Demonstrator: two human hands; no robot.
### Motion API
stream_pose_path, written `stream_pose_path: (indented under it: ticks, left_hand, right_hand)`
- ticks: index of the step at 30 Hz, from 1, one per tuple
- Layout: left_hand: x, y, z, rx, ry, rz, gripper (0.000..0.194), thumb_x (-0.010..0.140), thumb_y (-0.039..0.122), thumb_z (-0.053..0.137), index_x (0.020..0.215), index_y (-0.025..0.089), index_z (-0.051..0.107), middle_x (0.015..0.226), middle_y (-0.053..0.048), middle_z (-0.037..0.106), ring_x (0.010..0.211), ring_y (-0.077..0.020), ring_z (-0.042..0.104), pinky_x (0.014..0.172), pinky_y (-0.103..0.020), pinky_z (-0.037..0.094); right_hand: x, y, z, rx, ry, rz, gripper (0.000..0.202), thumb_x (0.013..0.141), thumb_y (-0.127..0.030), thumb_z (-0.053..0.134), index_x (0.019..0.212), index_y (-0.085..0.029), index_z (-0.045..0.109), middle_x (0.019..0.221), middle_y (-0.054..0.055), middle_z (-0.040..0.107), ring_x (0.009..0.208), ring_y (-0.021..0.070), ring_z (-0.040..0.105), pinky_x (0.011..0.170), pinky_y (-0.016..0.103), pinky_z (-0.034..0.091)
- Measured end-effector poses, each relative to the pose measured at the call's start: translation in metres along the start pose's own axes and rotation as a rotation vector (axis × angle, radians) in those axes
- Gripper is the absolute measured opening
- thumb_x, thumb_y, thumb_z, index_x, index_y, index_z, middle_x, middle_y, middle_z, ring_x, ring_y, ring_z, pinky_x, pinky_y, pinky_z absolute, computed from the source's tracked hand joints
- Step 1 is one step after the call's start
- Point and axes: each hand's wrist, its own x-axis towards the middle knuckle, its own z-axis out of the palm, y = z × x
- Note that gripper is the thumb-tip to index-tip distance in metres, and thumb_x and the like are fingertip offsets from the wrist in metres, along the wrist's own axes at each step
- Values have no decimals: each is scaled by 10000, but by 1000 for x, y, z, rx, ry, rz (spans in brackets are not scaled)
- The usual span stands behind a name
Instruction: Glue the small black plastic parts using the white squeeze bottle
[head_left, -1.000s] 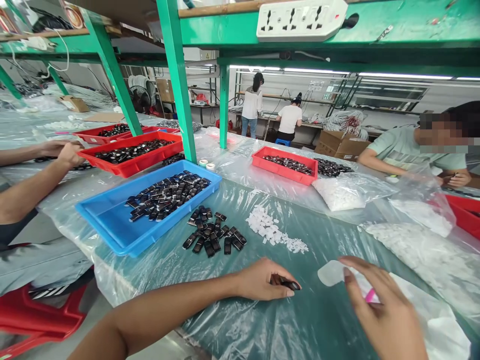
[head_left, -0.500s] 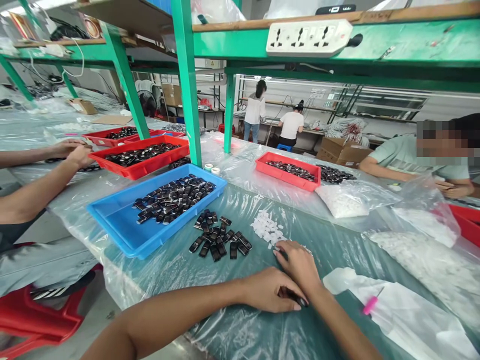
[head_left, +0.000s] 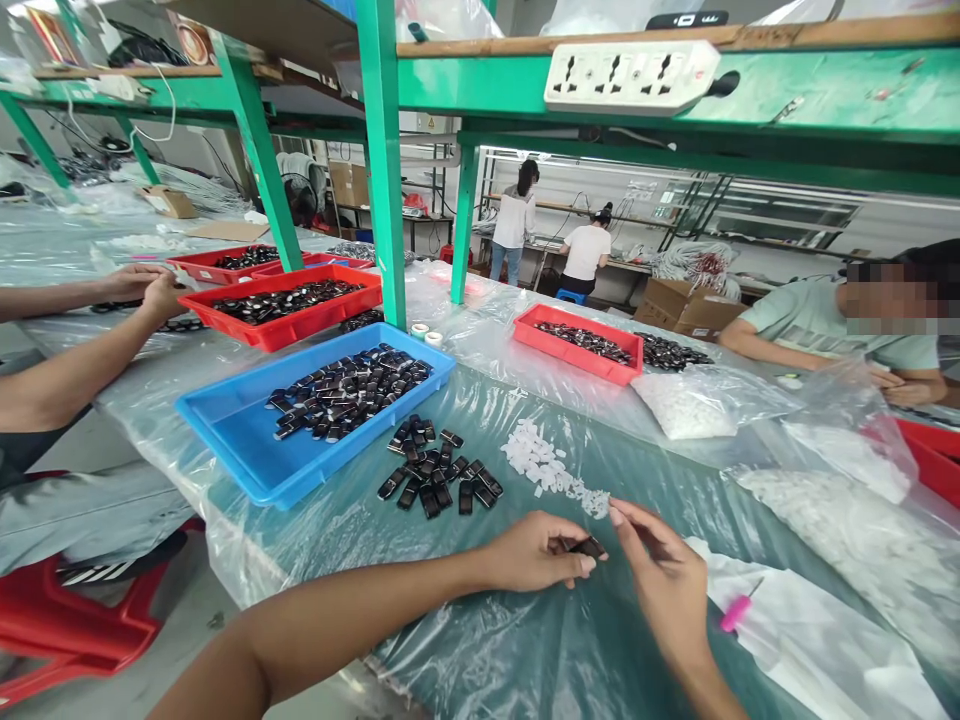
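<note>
My left hand [head_left: 536, 553] is closed around a small black rectangular casing [head_left: 589, 547], whose end sticks out past the fingertips. To its right, my right hand [head_left: 660, 560] has thumb and forefinger brought together at the edge of a heap of small clear plastic bits [head_left: 589, 494]. Whatever the pinch holds is too small to make out. Beside those bits lie flat white pieces [head_left: 534, 455]. Left of them, several black casings [head_left: 435, 470] are spread on the plastic-covered table [head_left: 450, 640].
A blue tray [head_left: 225, 440] of black casings stands left, with a red tray [head_left: 300, 325] behind it. Another red tray [head_left: 577, 365] is farther back. Bags of white pieces [head_left: 686, 405] and a pink-handled tool [head_left: 737, 612] lie right. Co-workers sit at both sides.
My right hand has moved away from the left one, back to the right, and its fingertips are now at the clear bits. My left hand has risen slightly, showing the black casing.
</note>
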Motion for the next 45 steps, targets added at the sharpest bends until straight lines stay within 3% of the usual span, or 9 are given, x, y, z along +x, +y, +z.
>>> stream_pose_path:
  ticks: [4,9,12,20,28,35,38,40,45]
  left_hand:
    - [4,-1,-1,-94,25,-10,509,742,547,576,956,91,647,734,-43,573,566,-93,539,590,-228,468]
    - [5,-8,-4,-10,8,35,463,771,548,540,856,99,620,673,-8,511,561,-85,516,567,-203,437]
    - [4,-6,-6,36,-6,37,443,784,543,526,811,109,607,645,4,482,559,-88,506,546,-195,425]
    - [6,-4,-7,-49,-1,21,451,785,562,511,735,116,545,652,-2,506,549,-77,488,539,-187,404]
    - [5,0,-14,-120,-83,-5,423,815,521,506,698,115,526,633,7,491,510,-53,433,538,-188,368]
    - [10,-1,-14,-106,-76,-16,409,820,496,514,681,111,525,633,0,505,508,-57,449,540,-197,368]
    - [12,-3,-15,-118,1,-5,398,811,488,527,687,110,531,645,-4,518,520,-64,477,548,-201,382]
    - [13,-4,-15,-136,57,-20,404,796,496,538,679,109,533,647,-7,523,521,-69,491,551,-208,394]
    - [11,-2,-15,-152,100,-74,441,747,538,564,655,108,537,682,-31,559,537,-89,523,559,-233,419]
  right_hand:
    - [-17,2,-2,115,30,58,235,751,-351,623,907,-194,704,1006,78,670,967,253,602,849,403,472]
    - [-21,2,3,154,-71,24,214,750,-319,638,931,-232,713,1001,58,674,953,233,608,841,376,478]
    - [-23,3,4,170,-86,77,249,759,-327,635,982,-240,702,1026,58,668,975,234,601,850,382,477]
    - [-30,1,8,272,-153,184,357,810,-367,566,1135,-231,626,1198,65,599,1165,260,494,977,439,386]
    - [-32,4,13,307,-171,304,383,795,-412,577,1124,-223,635,1187,50,605,1157,268,502,998,444,350]
    - [-29,4,15,341,-172,315,375,816,-420,545,1112,-212,645,1150,59,631,1140,269,516,998,441,347]
    - [-23,4,15,350,-193,304,405,848,-425,493,1189,-227,587,1232,48,579,1194,243,464,1034,427,290]
    - [-18,8,14,335,-136,297,411,858,-432,470,1216,-249,555,1273,29,546,1213,224,440,1043,414,278]
    - [-10,32,10,280,35,303,407,875,-456,411,1167,-219,569,1249,45,561,1163,217,490,947,370,409]
